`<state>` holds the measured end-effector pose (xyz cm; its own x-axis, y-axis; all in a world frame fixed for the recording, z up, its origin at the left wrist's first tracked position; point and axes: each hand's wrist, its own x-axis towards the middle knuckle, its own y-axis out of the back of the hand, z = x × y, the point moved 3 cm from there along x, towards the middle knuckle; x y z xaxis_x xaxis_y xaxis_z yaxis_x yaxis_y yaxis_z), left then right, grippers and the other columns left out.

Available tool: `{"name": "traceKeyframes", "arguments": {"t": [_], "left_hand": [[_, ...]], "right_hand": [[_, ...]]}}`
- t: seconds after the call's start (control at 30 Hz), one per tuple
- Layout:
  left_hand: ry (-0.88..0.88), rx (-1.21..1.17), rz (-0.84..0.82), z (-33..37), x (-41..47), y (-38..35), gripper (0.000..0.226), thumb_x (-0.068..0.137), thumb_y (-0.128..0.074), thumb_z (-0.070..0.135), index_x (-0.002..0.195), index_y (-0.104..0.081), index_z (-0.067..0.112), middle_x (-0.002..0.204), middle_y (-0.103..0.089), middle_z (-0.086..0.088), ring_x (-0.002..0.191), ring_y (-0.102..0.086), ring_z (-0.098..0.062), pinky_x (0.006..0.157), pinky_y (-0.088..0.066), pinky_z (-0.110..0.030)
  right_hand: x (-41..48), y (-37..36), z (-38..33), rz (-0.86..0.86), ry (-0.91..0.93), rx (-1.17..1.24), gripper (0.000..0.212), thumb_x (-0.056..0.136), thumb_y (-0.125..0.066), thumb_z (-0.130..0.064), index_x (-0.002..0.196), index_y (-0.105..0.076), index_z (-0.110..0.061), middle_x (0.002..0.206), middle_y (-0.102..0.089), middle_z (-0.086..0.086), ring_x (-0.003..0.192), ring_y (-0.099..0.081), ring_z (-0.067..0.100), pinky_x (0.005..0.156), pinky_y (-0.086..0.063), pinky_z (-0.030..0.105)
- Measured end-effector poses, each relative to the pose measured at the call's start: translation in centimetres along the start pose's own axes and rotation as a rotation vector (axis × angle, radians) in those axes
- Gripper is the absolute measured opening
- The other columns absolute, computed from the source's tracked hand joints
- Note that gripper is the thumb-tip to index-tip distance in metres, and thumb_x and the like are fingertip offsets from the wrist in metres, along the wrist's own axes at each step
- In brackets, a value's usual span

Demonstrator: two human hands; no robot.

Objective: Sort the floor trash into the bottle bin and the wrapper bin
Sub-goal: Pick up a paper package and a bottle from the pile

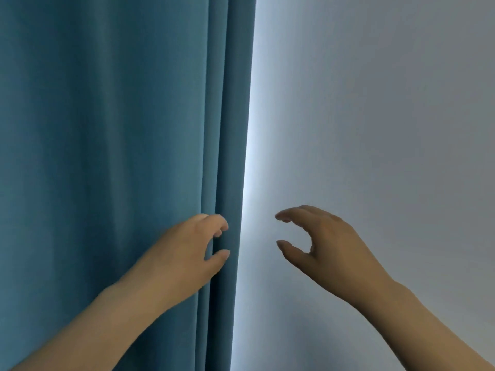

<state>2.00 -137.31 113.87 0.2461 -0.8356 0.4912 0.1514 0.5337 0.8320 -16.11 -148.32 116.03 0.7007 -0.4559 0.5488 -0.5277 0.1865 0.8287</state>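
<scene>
Teal curtain (107,156) beside pale wall (375,103). Left grip (187,247), right grip (316,236) both loosely curled, empty. No trash or bins visible. Likely pre-pick; next move: find floor trash.

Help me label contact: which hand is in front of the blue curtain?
The left hand, over the curtain edge folds; the right hand is before the bare wall.

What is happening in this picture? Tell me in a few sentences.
A person's left hand is at the edge of a teal curtain, fingers curled; whether it grips a fold is unclear. The right hand hovers before the wall, loosely curled, holding nothing. Nothing to sort is in view.
</scene>
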Motion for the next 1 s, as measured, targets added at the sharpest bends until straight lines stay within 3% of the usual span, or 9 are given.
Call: {"name": "traceKeyframes", "arguments": {"t": [0.1,0.2,0.23,0.3,0.33,0.4,0.57,0.7,1.0], "left_hand": [[0.065,0.069,0.080,-0.7,-1.1,3.2,0.030,0.091,-0.053,0.042,0.120,-0.047,0.037,0.116,-0.051,0.025,0.108,-0.050,0.002,0.081,-0.042,-0.013],[0.135,0.129,0.133,-1.9,-2.9,6.4,0.033,0.089,-0.056,0.043,0.121,-0.048,0.037,0.115,-0.051,0.025,0.107,-0.050,0.002,0.081,-0.043,-0.014],[0.157,0.148,0.157,-2.3,-3.5,7.6,0.034,0.089,-0.057,0.043,0.121,-0.047,0.037,0.116,-0.051,0.025,0.107,-0.051,0.002,0.084,-0.044,-0.015],[0.206,0.191,0.203,-3.2,-5.1,10.1,0.036,0.088,-0.057,0.042,0.122,-0.047,0.037,0.116,-0.050,0.025,0.108,-0.051,0.003,0.088,-0.045,-0.018],[0.229,0.217,0.223,-3.7,-5.9,11.4,0.036,0.088,-0.057,0.042,0.122,-0.047,0.037,0.116,-0.050,0.025,0.107,-0.051,0.002,0.090,-0.045,-0.019],[0.264,0.273,0.264,-4.7,-8.0,14.3,0.036,0.088,-0.058,0.041,0.122,-0.048,0.035,0.115,-0.051,0.023,0.107,-0.052,0.000,0.092,-0.046,-0.021],[0.360,0.452,0.341,-6.4,-14.4,21.2,0.035,0.086,-0.061,0.038,0.119,-0.053,0.029,0.111,-0.056,0.017,0.104,-0.056,-0.003,0.089,-0.043,-0.016],[0.473,0.554,0.409,-7.4,-20.5,26.2,0.036,0.085,-0.063,0.035,0.118,-0.054,0.026,0.112,-0.059,0.014,0.104,-0.058,-0.007,0.092,-0.046,-0.023],[0.755,0.745,0.491,-8.1,-33.4,34.2,0.035,0.085,-0.062,0.035,0.118,-0.054,0.028,0.111,-0.059,0.016,0.103,-0.057,-0.004,0.093,-0.047,-0.025]], "right_hand": [[2.6,0.7,-2.1,0.034,0.103,0.049,0.040,0.092,-0.055,-0.042,0.131,-0.051,-0.036,0.125,-0.056,-0.022,0.078,-0.041,-0.008,0.086,-0.035,0.013],[4.6,1.0,-5.2,0.038,0.183,0.102,0.042,0.092,-0.054,-0.044,0.133,-0.049,-0.037,0.127,-0.055,-0.021,0.074,-0.042,-0.008,0.086,-0.034,0.012],[5.2,1.0,-6.4,0.040,0.209,0.124,0.042,0.092,-0.054,-0.044,0.134,-0.048,-0.037,0.128,-0.055,-0.021,0.076,-0.046,-0.010,0.087,-0.035,0.013],[6.1,1.2,-9.0,0.058,0.268,0.179,0.043,0.092,-0.054,-0.043,0.134,-0.049,-0.036,0.129,-0.055,-0.020,0.100,-0.055,-0.006,0.095,-0.038,0.016],[6.5,1.3,-10.4,0.069,0.300,0.203,0.043,0.092,-0.054,-0.043,0.134,-0.050,-0.035,0.130,-0.055,-0.020,0.113,-0.053,-0.002,0.099,-0.039,0.018],[7.3,1.4,-13.6,0.088,0.368,0.257,0.042,0.092,-0.055,-0.040,0.133,-0.051,-0.034,0.130,-0.055,-0.020,0.122,-0.049,0.001,0.102,-0.039,0.020],[8.3,1.3,-22.7,0.138,0.524,0.387,0.038,0.090,-0.060,-0.037,0.127,-0.057,-0.029,0.123,-0.060,-0.015,0.118,-0.054,0.006,0.100,-0.043,0.027],[8.1,1.2,-30.7,0.136,0.642,0.506,0.038,0.090,-0.059,-0.037,0.127,-0.057,-0.029,0.123,-0.059,-0.016,0.116,-0.053,0.006,0.099,-0.042,0.025],[4.7,1.6,-46.6,0.155,0.906,0.790,0.034,0.088,-0.062,-0.035,0.121,-0.060,-0.027,0.113,-0.063,-0.013,0.107,-0.059,0.009,0.092,-0.049,0.033]]}}
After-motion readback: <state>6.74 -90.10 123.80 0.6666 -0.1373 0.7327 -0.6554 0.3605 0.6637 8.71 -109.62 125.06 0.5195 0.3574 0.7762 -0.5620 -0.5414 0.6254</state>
